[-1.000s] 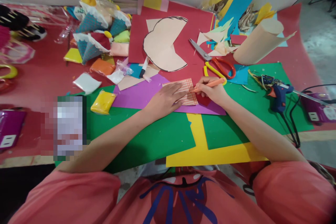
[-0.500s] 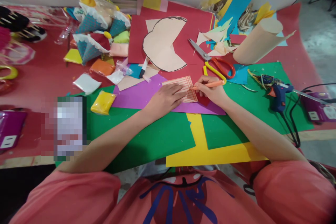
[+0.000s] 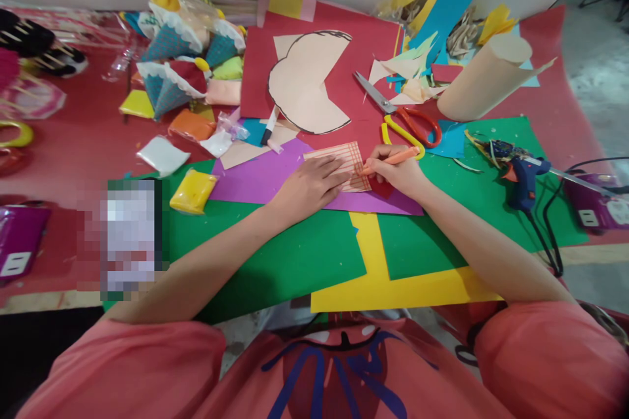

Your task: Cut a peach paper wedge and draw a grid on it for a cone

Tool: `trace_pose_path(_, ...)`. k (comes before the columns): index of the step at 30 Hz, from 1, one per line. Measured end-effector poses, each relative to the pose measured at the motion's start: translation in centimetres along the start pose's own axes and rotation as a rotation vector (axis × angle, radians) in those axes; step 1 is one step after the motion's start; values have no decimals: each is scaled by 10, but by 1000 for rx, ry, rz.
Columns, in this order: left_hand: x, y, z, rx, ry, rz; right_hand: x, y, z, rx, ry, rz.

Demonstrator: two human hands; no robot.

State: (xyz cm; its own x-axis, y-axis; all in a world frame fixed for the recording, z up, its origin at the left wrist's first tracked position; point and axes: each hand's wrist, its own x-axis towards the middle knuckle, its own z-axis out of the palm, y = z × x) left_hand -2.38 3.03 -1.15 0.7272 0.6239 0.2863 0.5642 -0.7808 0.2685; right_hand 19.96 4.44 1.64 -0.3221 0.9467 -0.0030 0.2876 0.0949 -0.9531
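Note:
My left hand (image 3: 314,184) lies flat, fingers stretched out, over a small cream piece of paper (image 3: 352,156) marked with orange crossing lines. Closed round an orange marker (image 3: 400,156), my right hand (image 3: 393,171) rests at the paper's right edge with the tip on or close to the lines. Under the lined paper is a purple sheet (image 3: 260,173). Scissors (image 3: 388,105) with red and yellow handles lie open just beyond my right hand. Farther back, a cream cutout (image 3: 304,88) with a black outline rests on red paper (image 3: 255,78).
A blue glue gun (image 3: 521,183) with a cord lies at right, near a cream paper roll (image 3: 484,78). Left are a yellow clay packet (image 3: 193,191), a white packet (image 3: 163,156) and fabric cones (image 3: 171,88). Green sheets (image 3: 280,249) cover the table's front.
The marker's tip has shifted slightly down and right along the lined paper, with my right hand still round it. My left hand stays in place.

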Motion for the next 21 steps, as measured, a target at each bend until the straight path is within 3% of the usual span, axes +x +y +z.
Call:
trace_pose_path(8, 0, 1, -1, -25, -10, -48, -4, -3, 0, 11, 97, -34)
trace_pose_path(21, -1, -3, 3, -13, -12, -6, 0, 7, 0, -15, 49, -68)
